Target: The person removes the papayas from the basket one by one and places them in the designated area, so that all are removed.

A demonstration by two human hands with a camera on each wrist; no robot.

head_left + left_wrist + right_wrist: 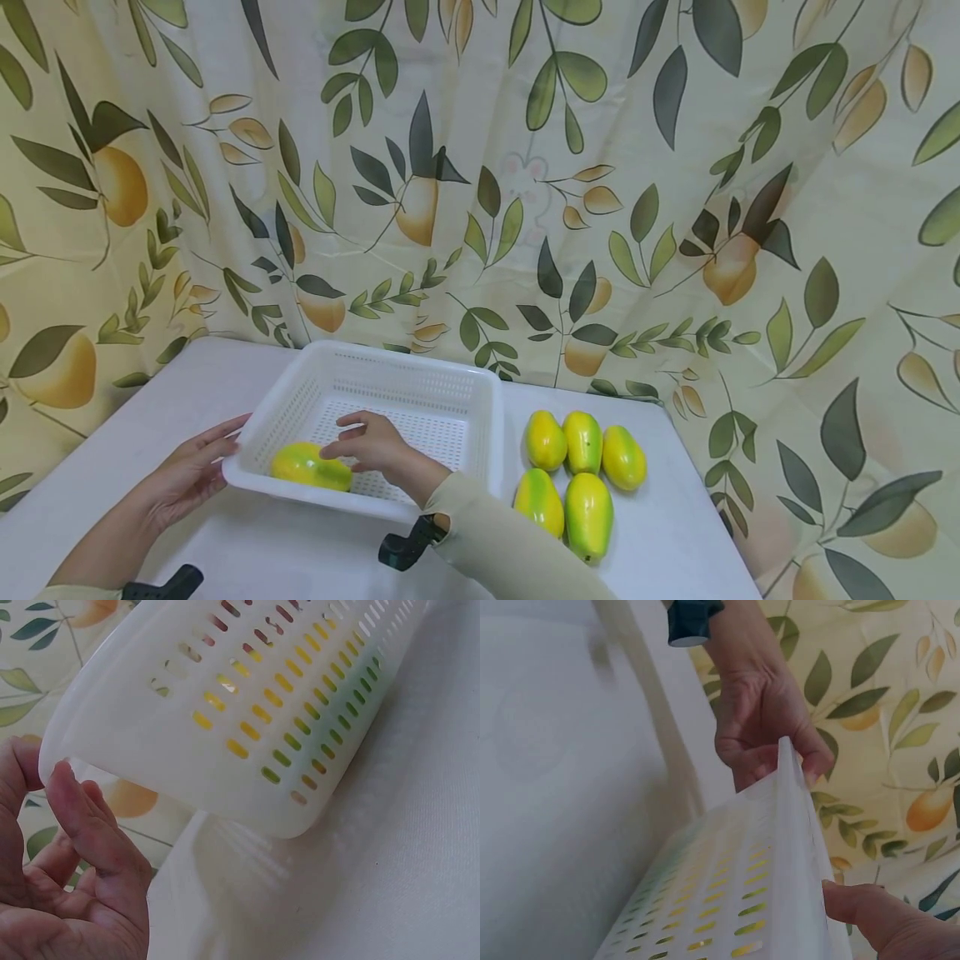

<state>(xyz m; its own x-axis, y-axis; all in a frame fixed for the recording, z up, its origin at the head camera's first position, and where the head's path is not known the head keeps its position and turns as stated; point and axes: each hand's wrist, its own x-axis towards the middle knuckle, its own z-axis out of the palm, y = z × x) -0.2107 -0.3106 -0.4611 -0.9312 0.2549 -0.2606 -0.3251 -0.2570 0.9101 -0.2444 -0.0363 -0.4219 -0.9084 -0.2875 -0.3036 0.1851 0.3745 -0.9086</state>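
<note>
A white plastic basket [397,364] with slotted walls stands on the table. One yellow-green mango [300,463] lies inside at its front left, showing through the slots in both wrist views. My left hand [191,472] pinches the basket's rim at the front left corner, thumb and fingertips on the edge in the left wrist view [97,855]. Over the mango hovers my right hand [375,446], its fingers loosely spread and holding nothing. In the right wrist view, part of the right hand [889,919] shows beside the rim, and most of its fingers are hidden.
Several more mangoes [583,442] lie in two rows on the white table [667,533], right of the basket. A curtain [480,208] printed with leaves and fruit hangs behind the table. Dark devices [408,546] are strapped to both wrists.
</note>
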